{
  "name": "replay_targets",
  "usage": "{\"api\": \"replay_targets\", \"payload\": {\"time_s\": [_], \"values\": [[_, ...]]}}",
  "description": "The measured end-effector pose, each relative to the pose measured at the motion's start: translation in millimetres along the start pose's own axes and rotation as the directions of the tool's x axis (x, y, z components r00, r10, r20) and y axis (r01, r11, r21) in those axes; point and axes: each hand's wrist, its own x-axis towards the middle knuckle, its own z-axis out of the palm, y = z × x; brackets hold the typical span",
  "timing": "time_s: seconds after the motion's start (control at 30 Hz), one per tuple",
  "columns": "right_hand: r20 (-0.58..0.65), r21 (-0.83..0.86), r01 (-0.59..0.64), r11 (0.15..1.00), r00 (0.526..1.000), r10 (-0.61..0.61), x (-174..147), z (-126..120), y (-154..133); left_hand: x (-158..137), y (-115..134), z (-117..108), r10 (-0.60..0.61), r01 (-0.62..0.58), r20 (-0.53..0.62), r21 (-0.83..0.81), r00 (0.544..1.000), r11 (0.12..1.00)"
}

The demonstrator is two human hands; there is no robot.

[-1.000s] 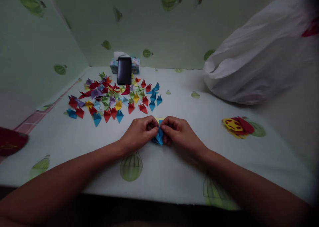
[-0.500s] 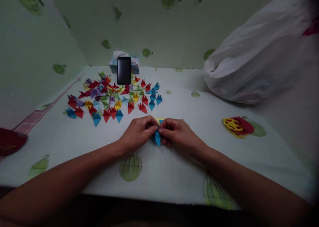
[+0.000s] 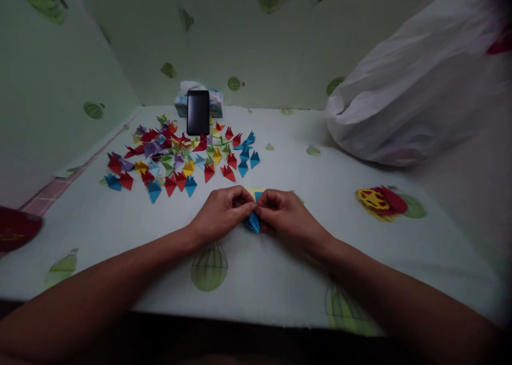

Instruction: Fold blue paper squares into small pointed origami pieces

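Note:
A small folded piece of blue paper (image 3: 253, 223) is pinched between my two hands, its pointed end turned toward me. My left hand (image 3: 226, 209) grips it from the left with thumb and forefinger. From the right, my right hand (image 3: 281, 211) closes on it too, thumb tip almost touching the left thumb. Just behind the fingers, a bit of yellow and blue paper (image 3: 256, 193) shows on the table, mostly hidden. Several folded paper cranes (image 3: 170, 185) in red, blue, purple, green and yellow lie spread beyond my left hand.
A dark phone (image 3: 198, 112) leans against a tissue box (image 3: 216, 103) at the back. On the right lie yellow and red cut-outs (image 3: 374, 199), below a big white plastic bag (image 3: 400, 98). A dark red object (image 3: 18, 229) sits at the left edge of the patterned tablecloth (image 3: 160, 279).
The blue paper has turned slightly between my fingers, and its tip now points a little more to the right. Both hands stay in nearly the same place.

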Motion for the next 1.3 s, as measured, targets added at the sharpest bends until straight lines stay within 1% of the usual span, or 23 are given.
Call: {"api": "replay_targets", "payload": {"time_s": [0.13, 0.3, 0.43, 0.67, 0.83, 1.03, 1.17, 1.3], "values": [[-0.003, -0.032, 0.053, 0.998, 0.999, -0.053, -1.0, -0.6, 0.0, 1.4, -1.8, 0.3, -0.025, 0.025, 0.005, -0.049, 1.000, 0.998], [-0.005, 0.023, 0.023, 0.999, 1.000, -0.023, -0.4, -2.1, -2.3, 3.4, -1.7, 0.0, -0.095, 0.106, 0.060, -0.230, 0.994, 0.967], [0.005, 0.048, 0.004, 0.999, 1.000, -0.004, 1.0, -2.5, -1.5, 3.7, -1.1, 0.7, -0.133, 0.148, 0.074, -0.275, 0.988, 0.950], [0.061, 0.102, -0.038, 0.994, 0.998, 0.032, 2.3, -3.3, 1.6, 5.5, -1.8, -0.1, -0.135, 0.149, 0.070, -0.268, 0.988, 0.952], [0.057, 0.121, -0.051, 0.991, 0.997, 0.044, 3.0, -4.4, 2.0, 5.4, -0.9, -0.8, -0.140, 0.156, 0.076, -0.277, 0.987, 0.948], [0.059, 0.103, -0.077, 0.992, 0.996, 0.071, 1.6, -4.7, -2.0, 5.6, -0.2, -2.0, -0.150, 0.168, 0.089, -0.267, 0.985, 0.949], [0.069, 0.056, -0.069, 0.996, 0.996, 0.065, 2.0, -5.2, -2.3, 6.4, -4.7, -1.9, -0.130, 0.151, 0.099, -0.244, 0.987, 0.958], [0.054, -0.015, 0.007, 1.000, 0.998, -0.006, 2.0, -5.4, -0.9, 6.0, -6.5, -1.1, -0.085, 0.105, 0.102, -0.218, 0.991, 0.970]]}}
